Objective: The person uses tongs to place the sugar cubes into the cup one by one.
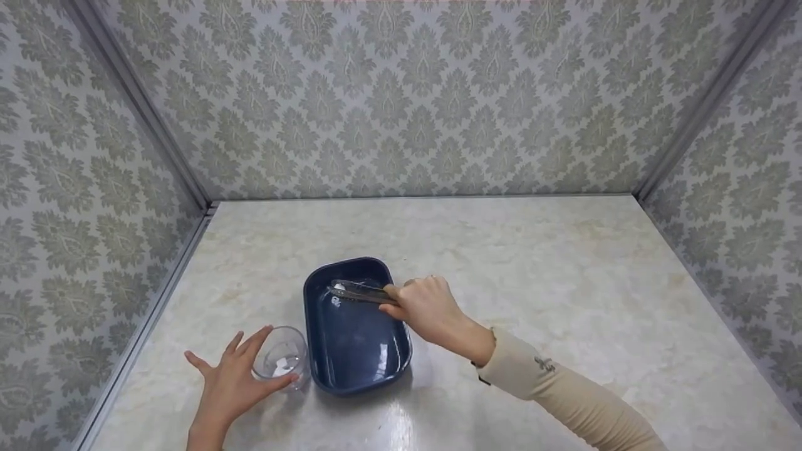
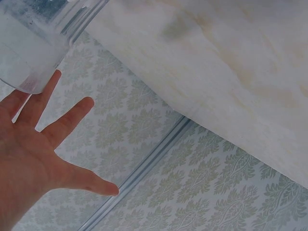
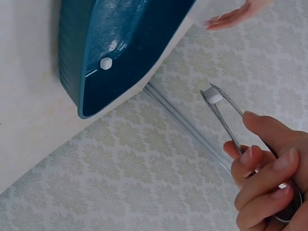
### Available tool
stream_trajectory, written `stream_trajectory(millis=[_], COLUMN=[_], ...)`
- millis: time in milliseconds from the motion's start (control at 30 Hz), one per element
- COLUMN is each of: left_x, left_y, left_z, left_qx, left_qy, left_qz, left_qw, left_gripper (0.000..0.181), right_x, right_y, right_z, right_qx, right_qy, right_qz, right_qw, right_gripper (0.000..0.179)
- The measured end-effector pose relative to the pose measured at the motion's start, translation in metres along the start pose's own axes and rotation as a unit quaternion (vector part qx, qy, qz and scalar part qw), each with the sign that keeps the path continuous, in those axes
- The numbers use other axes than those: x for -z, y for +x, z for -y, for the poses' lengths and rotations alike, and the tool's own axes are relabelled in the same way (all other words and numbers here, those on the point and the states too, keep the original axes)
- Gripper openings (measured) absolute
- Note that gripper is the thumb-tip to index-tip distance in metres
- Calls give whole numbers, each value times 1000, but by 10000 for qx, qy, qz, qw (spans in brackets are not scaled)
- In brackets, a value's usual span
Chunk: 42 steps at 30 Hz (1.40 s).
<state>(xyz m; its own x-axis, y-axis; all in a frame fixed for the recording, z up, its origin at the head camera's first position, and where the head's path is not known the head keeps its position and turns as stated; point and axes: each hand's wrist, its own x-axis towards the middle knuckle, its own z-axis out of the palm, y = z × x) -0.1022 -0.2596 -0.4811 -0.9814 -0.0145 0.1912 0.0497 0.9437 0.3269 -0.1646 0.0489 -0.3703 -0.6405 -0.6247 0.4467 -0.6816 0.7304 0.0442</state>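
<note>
My left hand (image 1: 230,383) holds a clear glass cup (image 1: 283,356) between thumb and fingers, on the left of a dark blue baking dish (image 1: 357,351). Its other fingers spread away from the glass. Metal tongs (image 1: 366,294) are gripped in my right hand (image 1: 433,308), their tips over the far part of the dish. In the right wrist view a small white cube (image 3: 212,95) is pinched between the tong tips. Another small white piece (image 3: 106,63) lies on the dish's bottom. The left wrist view shows only part of the cup.
The dish and cup stand on a pale marbled tabletop (image 1: 532,269). Patterned panels (image 1: 413,113) enclose the table at the back, left and right, with grey strips at the corners.
</note>
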Motion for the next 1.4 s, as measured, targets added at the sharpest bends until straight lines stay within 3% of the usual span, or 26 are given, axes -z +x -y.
stream_trajectory(millis=[167,533,767,1400], left_x=[-1,0,-1,-1], left_y=[0,1,1,1], left_z=[0,-1,0,-1], left_qx=[18,50,72,103], left_qy=[0,-4,-5,82], left_qz=[-28,36,56,119], left_qw=[10000,10000,10000,9998], left_gripper=[93,93,93,98], right_x=[7,16,14,11], right_y=[-4,-5,0,20], right_z=[3,17,24,63], right_qx=[83,188,517,1166], right_qy=[278,298,281,-167], right_qz=[-406,-954,-1334,-851], right_qw=[9988,9948,9893,9894], right_gripper=[20,24,24,25])
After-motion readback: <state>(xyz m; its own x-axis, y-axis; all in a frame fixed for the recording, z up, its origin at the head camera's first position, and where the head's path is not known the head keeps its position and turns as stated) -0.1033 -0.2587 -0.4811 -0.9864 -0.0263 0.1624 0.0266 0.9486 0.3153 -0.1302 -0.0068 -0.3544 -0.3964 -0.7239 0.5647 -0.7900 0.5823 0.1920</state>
